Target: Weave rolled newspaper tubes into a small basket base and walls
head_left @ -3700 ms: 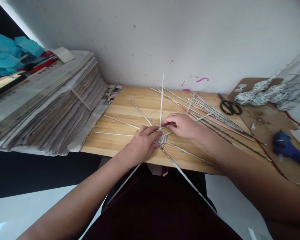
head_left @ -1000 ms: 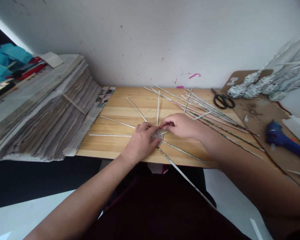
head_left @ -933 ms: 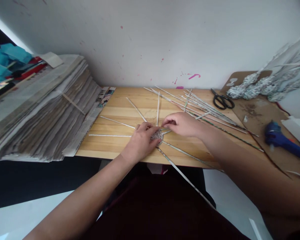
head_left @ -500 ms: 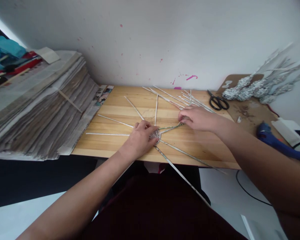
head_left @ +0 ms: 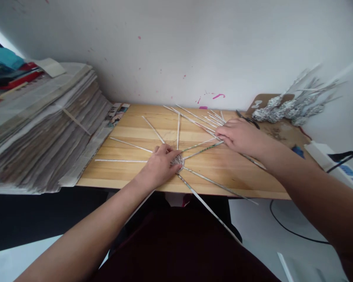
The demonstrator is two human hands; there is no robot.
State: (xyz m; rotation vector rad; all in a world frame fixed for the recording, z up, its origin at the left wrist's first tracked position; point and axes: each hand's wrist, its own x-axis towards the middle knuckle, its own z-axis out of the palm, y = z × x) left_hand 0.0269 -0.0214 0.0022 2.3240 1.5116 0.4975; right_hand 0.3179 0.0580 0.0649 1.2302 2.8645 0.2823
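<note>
A small round woven paper base (head_left: pixel 177 159) lies on the wooden table, with rolled-paper spokes (head_left: pixel 165 136) fanning out around it. My left hand (head_left: pixel 161 162) rests over its left side, thumb and fingers gripping its rim and hiding part of the weave. To the right, my right hand (head_left: pixel 233 135) is closed, pinching a greenish printed rolled-paper strand (head_left: pixel 204 150) that runs out from the base. A second, paler strand ends at the same fingertips; whether it is held too, I cannot tell. Several loose paper rolls (head_left: pixel 191 119) lie just behind my right hand.
At left stands a tall stack of newspapers (head_left: pixel 67 125). Black scissors (head_left: pixel 247 118), partly hidden, lie behind my right hand. Bundles of twisted paper (head_left: pixel 278 109) sit at back right, near a white power strip (head_left: pixel 332 160). Long spokes overhang the table's front edge (head_left: pixel 106 187).
My right hand has moved slightly right and away from the base, and the strands at its fingers are more spread. My left hand stays on the base. The view has shifted a little.
</note>
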